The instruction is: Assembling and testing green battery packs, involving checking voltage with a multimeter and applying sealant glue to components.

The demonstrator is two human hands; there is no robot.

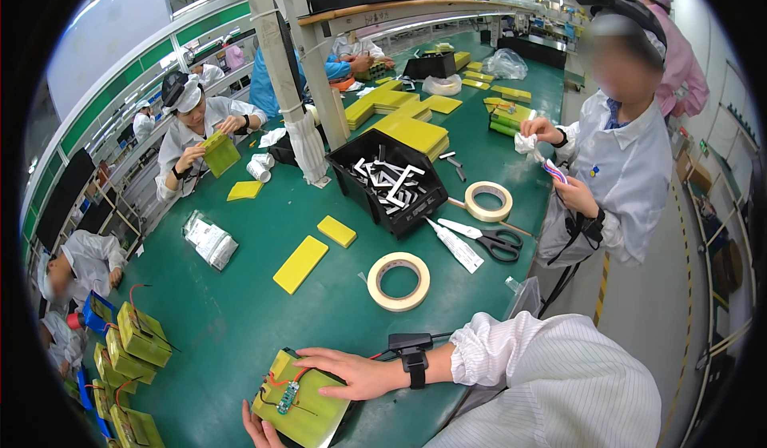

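A yellow-green battery pack [315, 418] lies on the green table near the lower edge. On its upper face sit a small green circuit board [288, 398] and red and black wires. My right hand [351, 374] rests across the pack's far right part, fingers stretched out, its thumb on the top face. My left hand [262, 430] holds the pack's near left side; its lower part is cut off by the picture's edge. A roll of cream tape [421, 288] lies beyond my right hand. Two yellow boards [300, 264] are farther ahead.
A black bin [427, 196] holds black and white strips. Scissors [502, 245], a white tube [457, 246] and a second tape roll [488, 191] lie beside it. Several wired packs [144, 334] stand left. Co-workers stand right [619, 152] and sit across; a post [276, 48] rises between.
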